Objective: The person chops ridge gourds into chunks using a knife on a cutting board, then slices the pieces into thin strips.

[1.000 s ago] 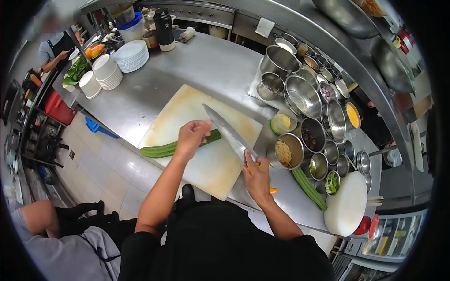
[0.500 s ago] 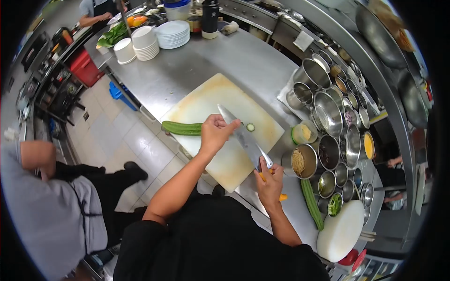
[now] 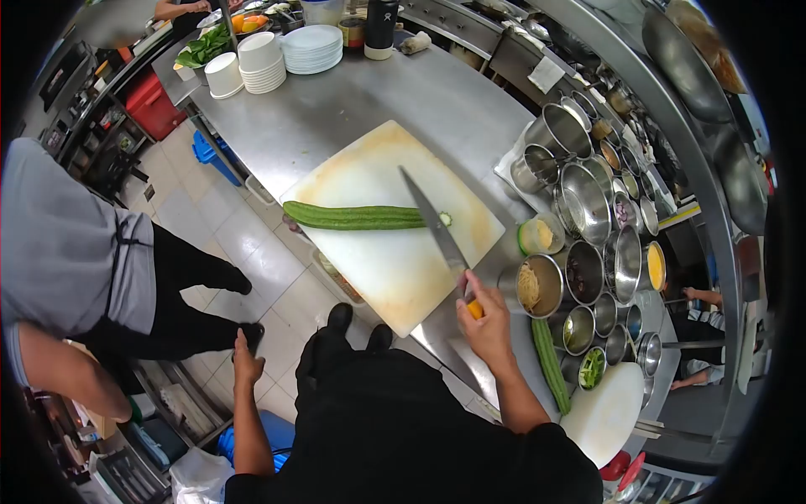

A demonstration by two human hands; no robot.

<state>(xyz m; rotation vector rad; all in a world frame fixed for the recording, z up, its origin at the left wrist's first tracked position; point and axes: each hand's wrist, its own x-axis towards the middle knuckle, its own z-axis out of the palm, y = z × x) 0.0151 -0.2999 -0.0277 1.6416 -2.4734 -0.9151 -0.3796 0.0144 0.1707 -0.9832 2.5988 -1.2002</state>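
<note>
Taking the board's middle as our clock centre, with twelve pointing away from us, we begin nearest. Our left hand (image 3: pixel 246 363) hangs low at eight o'clock, off the counter (image 3: pixel 344 97); we cannot tell whether its fingers are loose or hold something. At four, a second gourd (image 3: pixel 551 365) lies lengthwise along the counter's near side, perhaps put there to stay within reach yet off the work surface.

Our right hand (image 3: pixel 487 323), between four and five, is closed around the knife (image 3: pixel 433 218) at its yellow handle, likely for firm control of so long a blade. The knife points up towards twelve, crossing the green gourd (image 3: pixel 353 217) near its three o'clock end. That gourd lies flat across the cutting board (image 3: pixel 378 290) from nine towards three, which seems to suit crosswise cuts. A pale round end (image 3: pixel 446 219) shows just past the blade; whether it is severed we cannot tell.

Metal containers (image 3: pixel 585 202) crowd three o'clock, probably grouped for easy reach. Farthest, stacked bowls (image 3: pixel 260 67) and plates (image 3: pixel 312 52) stand at eleven, apart from the cutting.
</note>
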